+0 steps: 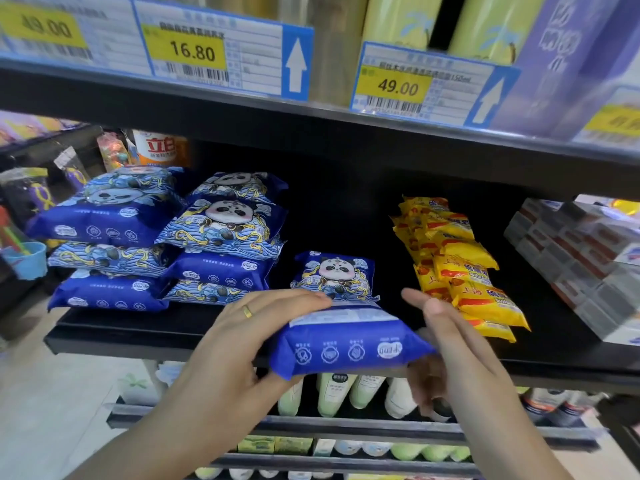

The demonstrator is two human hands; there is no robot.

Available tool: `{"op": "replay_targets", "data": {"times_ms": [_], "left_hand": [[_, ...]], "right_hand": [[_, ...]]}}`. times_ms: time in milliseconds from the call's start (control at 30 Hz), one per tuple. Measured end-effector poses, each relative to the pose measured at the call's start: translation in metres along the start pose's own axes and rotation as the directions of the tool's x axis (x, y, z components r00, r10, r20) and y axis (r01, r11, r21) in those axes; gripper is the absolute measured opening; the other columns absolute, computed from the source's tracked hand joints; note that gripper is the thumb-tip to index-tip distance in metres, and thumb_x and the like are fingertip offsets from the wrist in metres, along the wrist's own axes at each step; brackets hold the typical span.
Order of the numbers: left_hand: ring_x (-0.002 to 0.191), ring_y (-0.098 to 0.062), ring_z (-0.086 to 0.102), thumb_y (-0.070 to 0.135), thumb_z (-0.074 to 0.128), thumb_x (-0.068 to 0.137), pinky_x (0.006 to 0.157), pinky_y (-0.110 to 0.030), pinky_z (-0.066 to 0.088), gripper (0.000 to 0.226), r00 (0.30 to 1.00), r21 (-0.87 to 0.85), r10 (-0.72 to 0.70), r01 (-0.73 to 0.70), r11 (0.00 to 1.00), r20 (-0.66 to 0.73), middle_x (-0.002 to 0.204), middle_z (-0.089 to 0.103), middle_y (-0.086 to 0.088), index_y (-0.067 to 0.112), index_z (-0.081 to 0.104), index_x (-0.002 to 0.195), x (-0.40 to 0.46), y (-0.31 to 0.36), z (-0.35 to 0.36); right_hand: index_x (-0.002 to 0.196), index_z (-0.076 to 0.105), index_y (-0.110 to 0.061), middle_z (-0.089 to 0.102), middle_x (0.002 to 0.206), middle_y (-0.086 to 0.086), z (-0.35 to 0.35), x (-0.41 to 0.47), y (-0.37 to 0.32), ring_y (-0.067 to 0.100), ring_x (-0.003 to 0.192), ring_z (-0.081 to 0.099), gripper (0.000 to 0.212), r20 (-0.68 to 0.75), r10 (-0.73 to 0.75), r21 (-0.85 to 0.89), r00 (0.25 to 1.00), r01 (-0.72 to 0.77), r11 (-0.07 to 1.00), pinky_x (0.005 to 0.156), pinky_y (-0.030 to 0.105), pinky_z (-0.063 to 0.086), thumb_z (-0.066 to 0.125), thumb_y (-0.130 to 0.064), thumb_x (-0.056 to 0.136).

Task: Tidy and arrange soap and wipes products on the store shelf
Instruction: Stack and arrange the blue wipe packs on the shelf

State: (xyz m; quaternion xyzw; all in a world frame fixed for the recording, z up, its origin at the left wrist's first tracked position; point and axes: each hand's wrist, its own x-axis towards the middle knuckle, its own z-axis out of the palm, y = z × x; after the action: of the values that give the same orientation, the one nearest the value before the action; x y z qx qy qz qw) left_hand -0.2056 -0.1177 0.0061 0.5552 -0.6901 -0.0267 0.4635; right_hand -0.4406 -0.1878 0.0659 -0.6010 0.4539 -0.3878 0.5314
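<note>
At lower centre, the left hand grips a blue wipes pack at its left end, fingers over the top and thumb under. The right hand meets the pack's right end with straight fingers; its underside is blurred, so it may only be steadying. The pack sits at the front edge of the black shelf, before another panda pack. Stacked wipes fill the left; yellow soap packets lie right.
</note>
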Motion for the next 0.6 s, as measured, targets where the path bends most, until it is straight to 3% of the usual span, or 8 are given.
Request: {"op": "replay_targets", "data": {"times_ms": [33,100,200,300,367,433,500,600], "left_hand": [[0.128,-0.008,0.062,0.039,0.081,0.082,0.104,-0.039,0.052,0.065,0.998,-0.104,-0.062,0.063,0.993,0.016,0.142,0.06,0.023,0.052,0.056,0.14,-0.004,-0.005,0.003],[0.122,-0.011,0.066,0.055,0.078,0.086,0.098,-0.031,0.054,0.061,0.99,-0.212,-0.141,0.139,0.967,0.01,0.138,0.064,0.015,0.043,0.057,0.142,0.0,-0.007,0.006],[0.11,-0.002,0.069,0.065,0.079,0.081,0.093,-0.018,0.053,0.068,0.973,-0.302,-0.221,0.229,0.925,0.06,0.125,0.072,0.016,0.036,0.06,0.139,0.008,-0.004,0.006],[0.101,0.001,0.072,0.065,0.087,0.063,0.095,-0.04,0.056,0.062,0.921,-0.425,-0.375,0.381,0.821,0.101,0.108,0.077,0.024,0.051,0.068,0.12,0.017,0.001,0.005],[0.113,-0.003,0.07,0.06,0.078,0.08,0.097,-0.039,0.053,0.049,0.918,-0.446,-0.369,0.394,0.804,0.144,0.121,0.074,0.021,0.051,0.065,0.126,0.013,0.012,0.003],[0.117,-0.005,0.068,0.06,0.072,0.085,0.098,-0.035,0.051,0.044,0.914,-0.485,-0.368,0.402,0.776,0.169,0.125,0.073,0.018,0.045,0.066,0.125,0.008,0.02,0.001],[0.112,-0.005,0.071,0.061,0.071,0.079,0.095,-0.031,0.053,0.039,0.898,-0.532,-0.4,0.432,0.728,0.181,0.12,0.076,0.016,0.046,0.07,0.116,0.013,0.027,0.001],[0.107,-0.006,0.074,0.053,0.076,0.077,0.088,-0.021,0.056,0.034,0.864,-0.606,-0.464,0.48,0.635,0.198,0.114,0.079,0.012,0.043,0.075,0.11,0.021,0.029,0.005]], "right_hand": [[0.119,0.065,-0.054,0.065,0.067,0.004,-0.002,-0.001,0.002,0.019,0.052,0.055,0.034,-0.038,-0.096,-0.013,0.995,0.096,0.995,0.043,0.027,0.044,0.051,-0.071,0.092],[0.123,0.066,-0.048,0.067,0.075,0.004,-0.003,-0.003,0.008,0.017,0.056,0.056,0.029,-0.113,-0.299,-0.045,0.948,0.295,0.954,0.045,0.027,0.046,0.057,-0.057,0.097],[0.129,0.063,-0.04,0.066,0.099,-0.003,-0.006,-0.003,0.015,0.017,0.086,0.065,0.032,-0.135,-0.559,-0.218,0.818,0.525,0.822,0.065,0.025,0.054,0.069,-0.032,0.098],[0.137,0.059,-0.027,0.055,0.136,-0.002,-0.008,-0.001,0.016,0.025,0.127,0.054,0.047,0.064,-0.742,-0.505,0.667,0.663,0.552,0.097,0.022,0.047,0.068,-0.03,0.091],[0.14,0.056,-0.025,0.044,0.152,-0.002,-0.008,0.001,0.013,0.027,0.141,0.042,0.057,0.25,-0.748,-0.6,0.615,0.704,0.379,0.113,0.02,0.032,0.071,-0.038,0.087],[0.143,0.053,-0.028,0.034,0.162,-0.004,-0.006,0.006,0.011,0.028,0.15,0.031,0.067,0.388,-0.702,-0.658,0.597,0.713,0.242,0.12,0.027,0.024,0.075,-0.045,0.082],[0.145,0.049,-0.03,0.029,0.165,-0.007,-0.004,0.011,0.009,0.025,0.154,0.024,0.074,0.469,-0.652,-0.693,0.595,0.706,0.147,0.12,0.04,0.028,0.077,-0.051,0.08],[0.147,0.047,-0.029,0.033,0.163,-0.009,-0.002,0.02,0.0,0.021,0.152,0.028,0.08,0.519,-0.603,-0.712,0.606,0.697,0.087,0.117,0.05,0.037,0.082,-0.051,0.078]]}}
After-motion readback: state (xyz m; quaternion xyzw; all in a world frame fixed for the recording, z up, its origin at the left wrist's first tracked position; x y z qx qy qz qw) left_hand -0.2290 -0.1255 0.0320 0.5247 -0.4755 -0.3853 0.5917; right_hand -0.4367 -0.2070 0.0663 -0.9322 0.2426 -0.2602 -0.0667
